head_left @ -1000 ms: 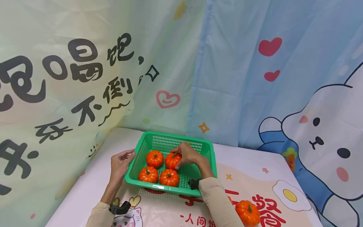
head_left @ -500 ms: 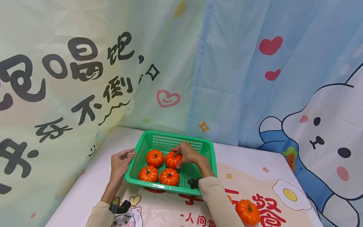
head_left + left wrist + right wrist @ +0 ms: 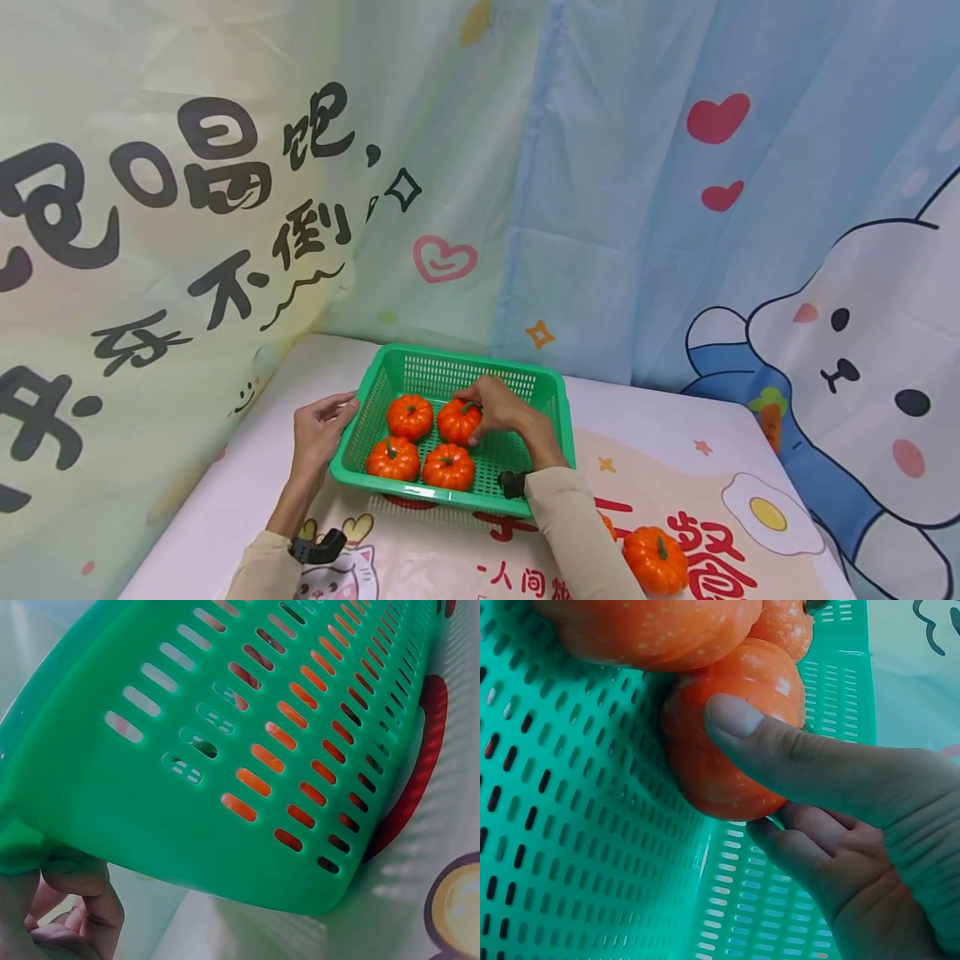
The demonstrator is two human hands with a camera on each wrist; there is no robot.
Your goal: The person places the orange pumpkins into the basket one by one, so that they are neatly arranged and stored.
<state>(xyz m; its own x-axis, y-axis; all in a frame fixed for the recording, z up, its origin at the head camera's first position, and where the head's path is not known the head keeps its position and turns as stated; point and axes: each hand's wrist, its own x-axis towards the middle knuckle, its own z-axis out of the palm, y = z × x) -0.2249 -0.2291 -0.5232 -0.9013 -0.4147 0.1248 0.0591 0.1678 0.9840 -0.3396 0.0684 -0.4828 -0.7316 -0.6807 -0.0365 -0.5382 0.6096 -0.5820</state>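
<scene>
A green perforated plastic basket (image 3: 480, 502) sits on the table with several small orange pumpkins inside. My left hand (image 3: 318, 433) holds the basket's left rim; in the left wrist view its curled fingers (image 3: 86, 889) are at the rim. Inside the basket, my right hand (image 3: 501, 408) grips the back right pumpkin (image 3: 454, 423) between thumb and fingers. The right wrist view has the thumb across this pumpkin (image 3: 724, 780), near the basket floor. Beside it are a back left pumpkin (image 3: 410, 417), a front left pumpkin (image 3: 393, 459) and a front right pumpkin (image 3: 448, 468).
Outside the basket, a larger-looking orange pumpkin (image 3: 655, 562) lies on the printed tablecloth (image 3: 667, 467) at the right. Another orange piece (image 3: 609, 525) shows partly behind the right sleeve. Printed curtains (image 3: 585, 250) rise behind and left of the table.
</scene>
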